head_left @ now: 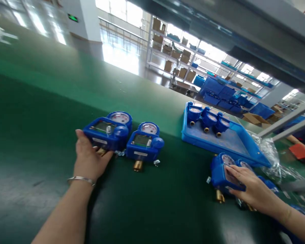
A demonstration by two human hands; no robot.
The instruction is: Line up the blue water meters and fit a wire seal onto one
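My left hand, a bangle at its wrist, is closed around the lower left side of a blue water meter with a round dial and a box-shaped front. Just to its right stands a second blue water meter, its brass pipe end pointing toward me. On the right, my right hand grips another water meter from above, fingers over its front window. A further meter is partly hidden behind that hand. Small clear seal tags hang beside the meters.
A blue tray holding three smaller blue meters sits at the back right of the green table. Clear plastic bags and a red object lie farther right. A grey beam crosses overhead; shelves with boxes stand beyond.
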